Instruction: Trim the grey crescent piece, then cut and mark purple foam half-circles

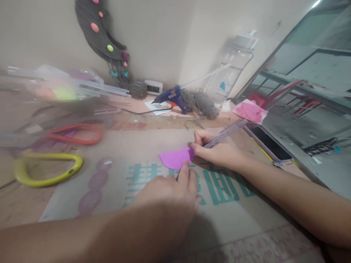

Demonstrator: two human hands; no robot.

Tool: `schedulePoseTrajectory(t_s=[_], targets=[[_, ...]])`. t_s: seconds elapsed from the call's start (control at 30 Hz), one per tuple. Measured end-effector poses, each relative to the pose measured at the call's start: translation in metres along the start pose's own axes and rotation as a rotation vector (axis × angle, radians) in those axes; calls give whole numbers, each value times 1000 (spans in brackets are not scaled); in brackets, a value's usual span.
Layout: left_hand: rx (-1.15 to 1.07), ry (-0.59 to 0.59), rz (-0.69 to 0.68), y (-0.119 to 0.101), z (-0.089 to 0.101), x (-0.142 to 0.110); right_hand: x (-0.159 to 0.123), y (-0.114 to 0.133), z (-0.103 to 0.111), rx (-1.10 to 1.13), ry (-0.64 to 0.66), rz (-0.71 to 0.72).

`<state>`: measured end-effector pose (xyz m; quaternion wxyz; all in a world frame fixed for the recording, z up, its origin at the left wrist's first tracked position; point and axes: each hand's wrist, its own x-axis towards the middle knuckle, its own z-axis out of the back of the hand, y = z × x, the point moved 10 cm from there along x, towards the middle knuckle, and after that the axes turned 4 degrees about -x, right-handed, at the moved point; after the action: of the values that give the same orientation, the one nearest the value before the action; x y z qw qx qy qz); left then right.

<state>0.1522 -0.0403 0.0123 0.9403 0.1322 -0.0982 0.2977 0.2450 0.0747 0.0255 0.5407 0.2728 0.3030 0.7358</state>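
A small purple half-round piece (175,157), of paper or thin felt, lies flat on a sheet with green printed characters. The index finger of my left hand (170,190) presses on its lower right edge, with the fingers stretched out. My right hand (214,148) is closed round a pale lilac pen (226,133), which slants up to the right. The pen's tip is hidden by my fingers, near the right end of the purple piece. I cannot tell whether the tip touches it.
Scissors with yellow (48,170) and red (79,134) handles lie left. Behind are a blue glue gun (174,95), grey yarn (205,105), a small clock (153,87) and a bottle (233,67). A phone (270,142) and pink piece (251,110) lie right, by the table edge.
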Motion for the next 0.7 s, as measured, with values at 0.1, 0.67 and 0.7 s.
schedulePoseTrajectory(t_s=[0.1, 0.67, 0.7], targets=[[8, -27, -3, 1, 4, 1, 0, 1, 11, -39, -98, -4], [-10, -44, 5, 4, 13, 6, -2, -2, 7, -31, -76, -78], [-15, -44, 3, 3, 13, 5, -2, -2, 7, -33, -78, -71]])
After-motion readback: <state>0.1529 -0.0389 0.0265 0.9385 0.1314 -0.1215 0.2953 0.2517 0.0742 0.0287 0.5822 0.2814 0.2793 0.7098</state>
